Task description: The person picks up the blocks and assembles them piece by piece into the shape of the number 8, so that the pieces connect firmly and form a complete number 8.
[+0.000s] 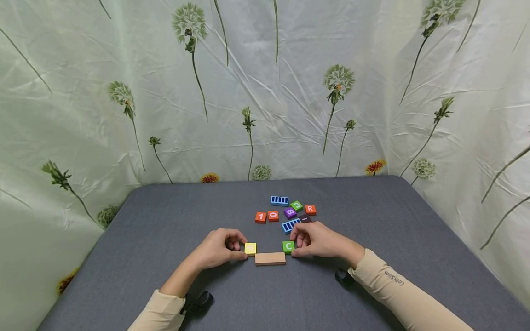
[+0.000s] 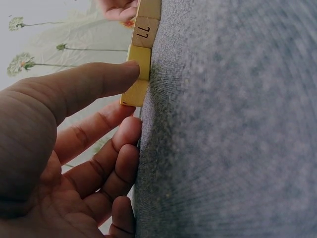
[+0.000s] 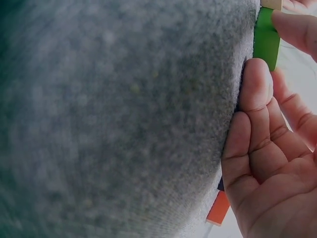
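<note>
My left hand (image 1: 216, 248) pinches a yellow letter block (image 1: 250, 248) marked N between thumb and forefinger. The thumb lies across the side of this yellow block (image 2: 133, 93) in the left wrist view, other fingers curling loosely below. To the right, my right hand (image 1: 322, 241) pinches a green letter block (image 1: 288, 247) marked C by its near and far edges. The same green block (image 3: 266, 44) shows its plain side in the right wrist view. A plain wooden bar (image 1: 270, 259) lies between the two blocks, slightly nearer to me, its ends close to their near corners.
Behind the hands lie orange blocks 1 (image 1: 260, 217), 0 (image 1: 273, 215) and R (image 1: 310, 210), a purple 8 (image 1: 290, 212), a green 3 (image 1: 296, 205), a dark block (image 1: 305, 218) and blue slotted blocks (image 1: 279, 200). A floral curtain (image 1: 290, 92) hangs behind the grey table (image 1: 165, 207).
</note>
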A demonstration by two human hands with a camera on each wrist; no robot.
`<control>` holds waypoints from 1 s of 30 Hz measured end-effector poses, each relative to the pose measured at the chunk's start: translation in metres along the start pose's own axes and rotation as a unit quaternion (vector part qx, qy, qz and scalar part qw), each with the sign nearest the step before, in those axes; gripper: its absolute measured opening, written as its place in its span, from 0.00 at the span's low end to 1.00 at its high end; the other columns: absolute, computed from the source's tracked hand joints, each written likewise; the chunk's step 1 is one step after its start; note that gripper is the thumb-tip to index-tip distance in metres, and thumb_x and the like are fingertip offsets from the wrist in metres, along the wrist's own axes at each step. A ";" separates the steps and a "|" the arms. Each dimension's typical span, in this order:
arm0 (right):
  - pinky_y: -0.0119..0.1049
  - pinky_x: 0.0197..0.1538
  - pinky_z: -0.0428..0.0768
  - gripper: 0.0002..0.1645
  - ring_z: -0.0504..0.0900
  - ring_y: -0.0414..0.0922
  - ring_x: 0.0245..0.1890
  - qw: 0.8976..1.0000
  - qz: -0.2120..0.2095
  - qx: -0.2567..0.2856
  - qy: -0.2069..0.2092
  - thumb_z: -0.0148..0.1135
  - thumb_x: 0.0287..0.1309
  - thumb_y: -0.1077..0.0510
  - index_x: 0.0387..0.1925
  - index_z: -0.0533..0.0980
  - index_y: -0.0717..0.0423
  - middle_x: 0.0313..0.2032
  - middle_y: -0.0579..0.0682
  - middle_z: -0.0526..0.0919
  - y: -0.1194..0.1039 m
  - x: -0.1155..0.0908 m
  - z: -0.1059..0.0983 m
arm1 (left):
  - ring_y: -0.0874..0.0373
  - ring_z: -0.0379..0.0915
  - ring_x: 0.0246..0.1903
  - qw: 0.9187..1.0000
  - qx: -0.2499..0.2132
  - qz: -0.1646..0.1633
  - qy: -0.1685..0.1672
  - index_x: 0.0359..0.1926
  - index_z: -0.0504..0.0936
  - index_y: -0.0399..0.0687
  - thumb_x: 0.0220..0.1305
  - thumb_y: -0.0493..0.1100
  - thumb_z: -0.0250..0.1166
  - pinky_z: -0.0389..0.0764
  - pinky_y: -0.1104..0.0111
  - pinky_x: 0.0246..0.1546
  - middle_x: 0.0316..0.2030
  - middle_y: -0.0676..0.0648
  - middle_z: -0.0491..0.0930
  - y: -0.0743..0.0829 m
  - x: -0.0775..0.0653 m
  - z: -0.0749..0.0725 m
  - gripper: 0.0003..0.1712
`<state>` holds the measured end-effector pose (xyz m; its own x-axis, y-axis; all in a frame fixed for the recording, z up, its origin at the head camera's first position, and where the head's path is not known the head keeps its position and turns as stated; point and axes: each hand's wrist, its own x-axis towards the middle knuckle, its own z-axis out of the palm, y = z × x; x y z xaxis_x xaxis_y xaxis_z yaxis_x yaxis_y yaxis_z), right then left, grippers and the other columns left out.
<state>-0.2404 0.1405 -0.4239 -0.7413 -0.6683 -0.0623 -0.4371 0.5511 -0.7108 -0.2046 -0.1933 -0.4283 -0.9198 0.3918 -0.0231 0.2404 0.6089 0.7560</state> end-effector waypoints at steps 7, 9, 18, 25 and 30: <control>0.28 0.35 0.77 0.17 0.77 0.34 0.30 1.000 0.006 -0.004 -0.001 0.79 0.61 0.52 0.45 0.80 0.52 0.31 0.40 0.80 0.001 0.001 0.001 | 0.59 0.72 0.30 1.000 0.001 -0.002 0.000 0.41 0.88 0.47 0.57 0.40 0.83 0.72 0.71 0.28 0.29 0.53 0.77 0.000 0.000 0.000 0.14; 0.28 0.35 0.77 0.17 0.77 0.33 0.30 1.000 0.010 -0.005 -0.001 0.79 0.61 0.52 0.45 0.80 0.51 0.31 0.39 0.80 0.001 0.001 0.001 | 0.59 0.72 0.30 1.000 0.001 -0.002 0.000 0.41 0.88 0.47 0.57 0.40 0.83 0.72 0.71 0.28 0.29 0.53 0.77 0.000 0.000 -0.001 0.14; 0.28 0.35 0.77 0.17 0.77 0.34 0.30 1.000 0.002 0.003 -0.003 0.79 0.61 0.52 0.45 0.80 0.53 0.31 0.41 0.80 0.001 0.000 0.000 | 0.59 0.72 0.30 1.000 -0.001 -0.002 0.001 0.44 0.88 0.47 0.56 0.40 0.83 0.72 0.71 0.29 0.29 0.52 0.79 -0.001 0.001 -0.001 0.16; 0.28 0.35 0.77 0.17 0.77 0.34 0.30 1.000 -0.002 0.005 -0.002 0.79 0.61 0.53 0.45 0.80 0.54 0.31 0.41 0.80 0.001 0.000 0.000 | 0.60 0.72 0.29 1.000 0.000 -0.002 0.000 0.42 0.88 0.47 0.56 0.41 0.83 0.72 0.71 0.28 0.29 0.53 0.78 -0.001 0.001 -0.001 0.15; 0.28 0.35 0.77 0.17 0.77 0.34 0.30 1.000 -0.001 0.007 -0.003 0.79 0.61 0.53 0.44 0.80 0.54 0.31 0.41 0.81 0.001 -0.001 0.000 | 0.60 0.72 0.29 1.000 0.001 -0.002 -0.001 0.42 0.88 0.47 0.56 0.41 0.83 0.72 0.71 0.28 0.29 0.53 0.78 -0.001 0.001 -0.001 0.14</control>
<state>-0.2407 0.1418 -0.4246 -0.7373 -0.6725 -0.0642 -0.4318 0.5422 -0.7208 -0.2059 -0.1941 -0.4286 -0.9201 0.3907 -0.0265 0.2380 0.6117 0.7545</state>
